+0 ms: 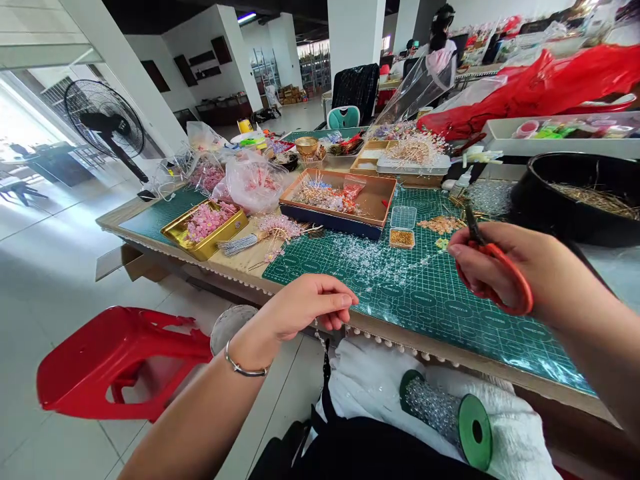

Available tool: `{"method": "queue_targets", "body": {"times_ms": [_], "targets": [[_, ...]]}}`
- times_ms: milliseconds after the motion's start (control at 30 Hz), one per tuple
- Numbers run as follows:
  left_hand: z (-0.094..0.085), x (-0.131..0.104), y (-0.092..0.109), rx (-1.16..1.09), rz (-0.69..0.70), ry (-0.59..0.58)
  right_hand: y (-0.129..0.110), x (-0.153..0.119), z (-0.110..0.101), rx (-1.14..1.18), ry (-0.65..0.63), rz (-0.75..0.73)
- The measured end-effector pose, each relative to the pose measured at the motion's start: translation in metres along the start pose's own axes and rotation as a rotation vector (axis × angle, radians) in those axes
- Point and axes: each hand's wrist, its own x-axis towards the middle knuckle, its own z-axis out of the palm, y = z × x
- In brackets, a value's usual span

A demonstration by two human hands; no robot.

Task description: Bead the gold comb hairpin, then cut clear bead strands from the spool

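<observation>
My left hand (313, 303), a silver bangle on its wrist, is pinched over the table's front edge, with a thin beaded strand (321, 337) hanging below its fingers. Red-handled scissors (506, 277) are in my right hand (505, 260), above the right part of the green cutting mat (430, 300); their dark tips point up and away. Clear beads (370, 260) lie scattered on the mat between the hands. A small clear box of gold beads (402, 239) sits behind them. On my lap rests a green spool (475, 430) wound with clear beaded strand.
Behind the mat stand an orange-brown tray (373, 200) of beaded pieces and a gold tin (200, 252) of pink flowers. A black bowl (565, 220) is at the right. Lower left is a red stool (120, 333). A person (441, 33) sits far back.
</observation>
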Motion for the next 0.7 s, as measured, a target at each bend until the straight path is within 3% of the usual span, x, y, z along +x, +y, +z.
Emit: {"method": "queue_targets", "body": {"times_ms": [133, 433, 567, 700], "targets": [[-0.003, -0.002, -0.004, 0.055, 0.028, 0.069, -0.003, 0.003, -0.007, -0.023, 0.089, -0.01], [0.003, -0.004, 0.005, -0.069, 0.156, 0.167, 0.014, 0.007, 0.008, -0.037, -0.056, 0.052], [0.008, 0.004, 0.011, -0.098, 0.185, 0.22, -0.004, -0.013, 0.023, -0.101, -0.034, -0.007], [0.014, 0.016, 0.017, -0.085, 0.23, 0.25, -0.035, -0.032, 0.046, -0.229, -0.323, -0.175]]}}
